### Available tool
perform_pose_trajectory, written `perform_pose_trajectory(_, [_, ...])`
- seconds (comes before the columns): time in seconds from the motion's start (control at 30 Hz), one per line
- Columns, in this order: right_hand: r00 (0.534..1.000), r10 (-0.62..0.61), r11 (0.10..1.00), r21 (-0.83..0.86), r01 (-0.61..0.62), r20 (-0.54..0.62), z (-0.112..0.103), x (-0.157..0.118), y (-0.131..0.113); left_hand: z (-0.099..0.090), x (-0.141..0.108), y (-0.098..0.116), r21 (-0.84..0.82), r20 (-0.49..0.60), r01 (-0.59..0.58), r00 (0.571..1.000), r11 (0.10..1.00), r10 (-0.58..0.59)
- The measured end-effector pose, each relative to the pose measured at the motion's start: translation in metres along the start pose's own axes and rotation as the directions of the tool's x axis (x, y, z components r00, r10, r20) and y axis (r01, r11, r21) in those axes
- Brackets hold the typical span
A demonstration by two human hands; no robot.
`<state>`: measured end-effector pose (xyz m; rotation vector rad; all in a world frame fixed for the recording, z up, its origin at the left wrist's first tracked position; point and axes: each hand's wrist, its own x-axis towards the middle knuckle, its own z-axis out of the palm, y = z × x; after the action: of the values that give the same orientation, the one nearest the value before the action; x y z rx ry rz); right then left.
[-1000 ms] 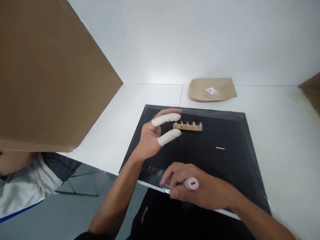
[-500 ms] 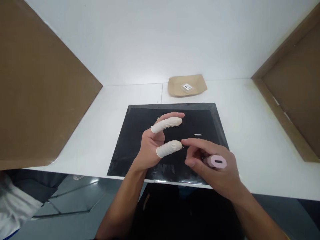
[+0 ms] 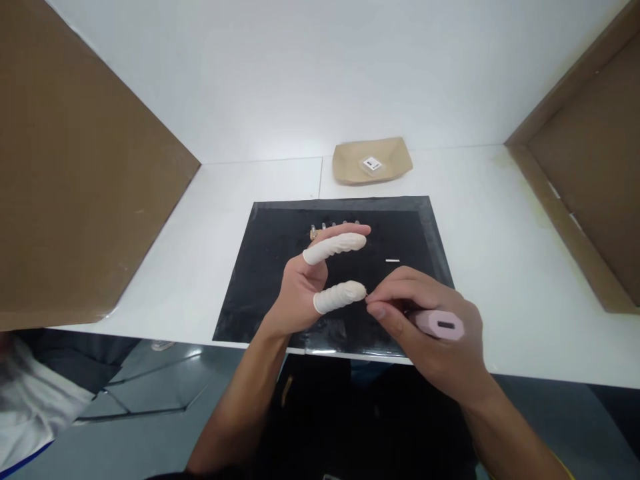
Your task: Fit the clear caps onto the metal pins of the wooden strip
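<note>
White finger cots [image 3: 340, 297] cover the thumb and index finger of my left hand [image 3: 305, 287]. Its fingers are spread apart with nothing between them, over the black mat [image 3: 270, 267]. My right hand [image 3: 440, 327] keeps a pink-handled tool [image 3: 440, 325] in its curled fingers; the tool's working end is hidden. The right thumb and index finger are pinched together at the tip of the left thumb, where a tiny speck is too small to name. Beyond them lies a short thin silvery bar [image 3: 393, 261]. Behind the left fingers stands a row of several small clear pieces [image 3: 324, 227], partly covered.
At the back sits a brown paper tray [image 3: 345, 170] holding a small clear case with a label [image 3: 372, 164]. Brown board panels [image 3: 90, 173] flank the white table [image 3: 500, 267]. Another person's sleeve [image 3: 35, 407] shows at lower left.
My right index finger has come down from its stretched position and closed against the thumb. The view has shifted slightly, and the row of clear pieces now shows more. My left hand keeps its pose.
</note>
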<state>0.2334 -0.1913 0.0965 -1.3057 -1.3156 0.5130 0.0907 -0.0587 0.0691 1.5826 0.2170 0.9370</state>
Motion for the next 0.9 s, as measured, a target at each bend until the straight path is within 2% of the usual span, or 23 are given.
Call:
perform_pose_trajectory(0.3, [0.998,0.008,0.999,-0.048,-0.011,-0.058,-0.011,-0.011,0.003,0.002,0.000,-0.005,0.030,-0.006,-0.015,1.000,0.999,0.015])
perform_pose_trajectory(0.47, [0.998,0.016,0.998,-0.059,-0.019,-0.065,-0.018,-0.017,0.001,0.001,-0.002,-0.011,-0.009,0.005,-0.020,1.000,1.000,0.020])
perform_pose_trajectory(0.7, [0.996,-0.030,0.998,-0.051,0.026,-0.081,-0.027,-0.019,-0.005,0.000,-0.002,-0.016,-0.032,0.002,-0.034,0.999,0.999,0.034])
perform_pose_trajectory(0.9, [0.995,-0.038,0.998,-0.050,0.033,-0.090,-0.032,-0.017,-0.011,0.001,-0.003,-0.013,-0.013,-0.044,-0.012,0.999,1.000,0.012])
